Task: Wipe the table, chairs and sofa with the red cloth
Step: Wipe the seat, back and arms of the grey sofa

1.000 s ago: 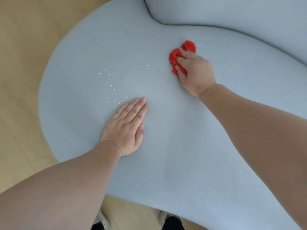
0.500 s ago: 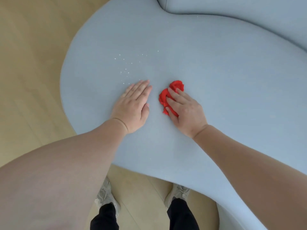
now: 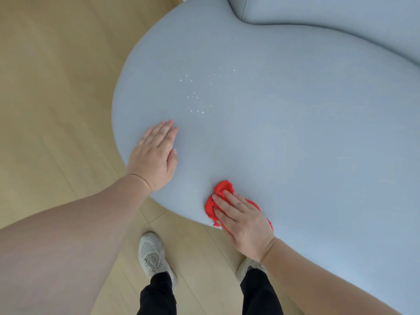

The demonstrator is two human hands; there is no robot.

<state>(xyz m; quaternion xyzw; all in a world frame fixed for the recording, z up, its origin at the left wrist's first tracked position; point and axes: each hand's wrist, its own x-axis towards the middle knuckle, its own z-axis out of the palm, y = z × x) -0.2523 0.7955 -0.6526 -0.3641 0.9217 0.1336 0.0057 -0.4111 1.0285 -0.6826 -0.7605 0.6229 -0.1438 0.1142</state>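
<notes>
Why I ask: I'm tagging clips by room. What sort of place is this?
Probably a living room or lounge, though I can't be sure: a big curved, pale-blue upholstered sofa stands on a light wood-plank floor, and the right hand presses a red cloth on its seat.

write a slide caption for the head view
Right hand presses the red cloth on the blue sofa near its edge; left hand rests flat.

The right hand [image 3: 244,220] presses the crumpled red cloth [image 3: 223,189] onto the blue sofa [image 3: 295,133] seat at its near edge, fingers straight. The left hand [image 3: 155,155] lies flat on the seat near white specks [image 3: 195,98]. Below, two pale shoes [image 3: 153,255] stand on the wooden floor [image 3: 56,87].
</notes>
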